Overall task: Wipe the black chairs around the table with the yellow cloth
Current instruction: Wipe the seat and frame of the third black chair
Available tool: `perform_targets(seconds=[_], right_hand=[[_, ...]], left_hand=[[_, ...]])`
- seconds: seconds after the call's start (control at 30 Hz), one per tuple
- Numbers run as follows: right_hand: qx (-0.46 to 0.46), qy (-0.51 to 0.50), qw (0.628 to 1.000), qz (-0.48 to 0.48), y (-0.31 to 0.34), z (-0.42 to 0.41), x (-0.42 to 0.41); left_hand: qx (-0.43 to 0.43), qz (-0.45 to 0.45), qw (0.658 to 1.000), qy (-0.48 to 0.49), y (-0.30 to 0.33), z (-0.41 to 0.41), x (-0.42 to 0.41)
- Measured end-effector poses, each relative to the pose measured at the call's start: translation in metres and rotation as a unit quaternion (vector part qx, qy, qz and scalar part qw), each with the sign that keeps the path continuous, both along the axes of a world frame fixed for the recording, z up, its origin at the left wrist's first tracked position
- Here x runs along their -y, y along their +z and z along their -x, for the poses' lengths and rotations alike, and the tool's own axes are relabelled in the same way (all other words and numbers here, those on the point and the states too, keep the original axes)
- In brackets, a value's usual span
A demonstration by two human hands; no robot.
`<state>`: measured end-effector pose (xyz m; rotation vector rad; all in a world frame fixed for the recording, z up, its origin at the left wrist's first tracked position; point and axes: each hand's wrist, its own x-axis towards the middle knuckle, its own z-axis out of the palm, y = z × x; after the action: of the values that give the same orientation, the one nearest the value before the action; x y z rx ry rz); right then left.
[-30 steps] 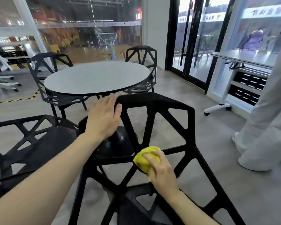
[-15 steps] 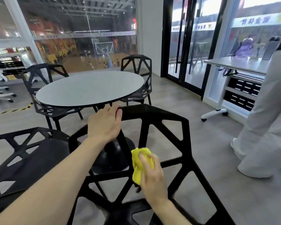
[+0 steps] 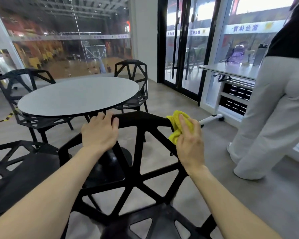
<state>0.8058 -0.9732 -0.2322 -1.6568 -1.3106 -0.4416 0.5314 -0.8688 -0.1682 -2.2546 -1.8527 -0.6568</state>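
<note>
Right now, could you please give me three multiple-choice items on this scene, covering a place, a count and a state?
1. Where is the crumpled yellow cloth?
A. the near black lattice chair's top right corner
B. the round grey table
C. the floor

2. How many black chairs show?
A. two
B. four
C. six

3. What is the left hand doing?
A. hanging free
B. gripping the chair's top rail
C. holding the cloth

Answers: 1 A, the right hand presses it there. 2 B, two near, two beyond. 3 B, fingers curl over the rail.

Yellow cloth partly hidden under right hand
</note>
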Motion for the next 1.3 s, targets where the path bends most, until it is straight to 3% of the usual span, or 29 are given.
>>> perform_targets(seconds=[0.07,0.2,0.3,0.43,0.57,0.63,0.7,0.77,0.83,0.93,1.0,1.07,1.2,1.3], right_hand=[[-0.007,0.012,0.999,-0.037,0.021,0.025,-0.009],[0.151,0.139,0.979,-0.020,0.044,0.098,-0.042],[0.187,0.127,0.974,0.015,0.021,0.063,-0.039],[0.226,0.083,0.970,0.018,-0.061,-0.017,0.020],[0.132,0.120,0.984,0.011,-0.048,0.008,0.020],[0.158,0.127,0.979,0.000,-0.021,0.040,0.003],[0.197,0.132,0.971,0.043,-0.033,0.042,-0.002],[0.116,0.118,0.980,0.107,-0.072,0.028,0.023],[0.013,0.116,0.987,0.108,-0.100,0.016,0.059],[-0.040,0.071,0.996,0.037,-0.055,0.015,0.063],[-0.001,0.055,0.998,-0.032,0.000,0.014,0.035],[0.027,0.065,0.997,-0.040,0.028,0.008,0.011],[0.032,0.069,0.994,0.073,-0.051,0.002,0.036],[-0.047,0.055,0.995,0.070,-0.085,-0.001,0.060]], left_hand=[[-0.010,-0.005,1.000,0.027,0.000,-0.007,0.004],[-0.060,-0.038,0.997,-0.002,0.001,-0.028,0.006],[-0.038,-0.065,0.995,-0.070,-0.003,-0.033,0.002],[-0.046,-0.037,0.996,-0.059,-0.006,-0.035,-0.005],[-0.064,-0.033,0.997,-0.036,-0.012,-0.046,-0.006],[-0.065,-0.053,0.996,-0.037,-0.012,-0.044,-0.005],[-0.062,-0.052,0.996,-0.037,-0.010,-0.040,-0.006],[-0.061,-0.047,0.997,-0.030,-0.009,-0.042,-0.006],[-0.063,-0.056,0.996,-0.022,-0.012,-0.046,-0.003],[-0.049,-0.069,0.996,-0.015,-0.015,-0.052,0.000],[-0.045,-0.064,0.997,-0.013,-0.013,-0.051,0.002],[-0.047,-0.066,0.997,-0.012,-0.011,-0.049,0.003],[-0.049,-0.088,0.995,-0.021,-0.014,-0.050,0.002],[-0.057,-0.101,0.993,-0.016,-0.016,-0.048,0.001]])
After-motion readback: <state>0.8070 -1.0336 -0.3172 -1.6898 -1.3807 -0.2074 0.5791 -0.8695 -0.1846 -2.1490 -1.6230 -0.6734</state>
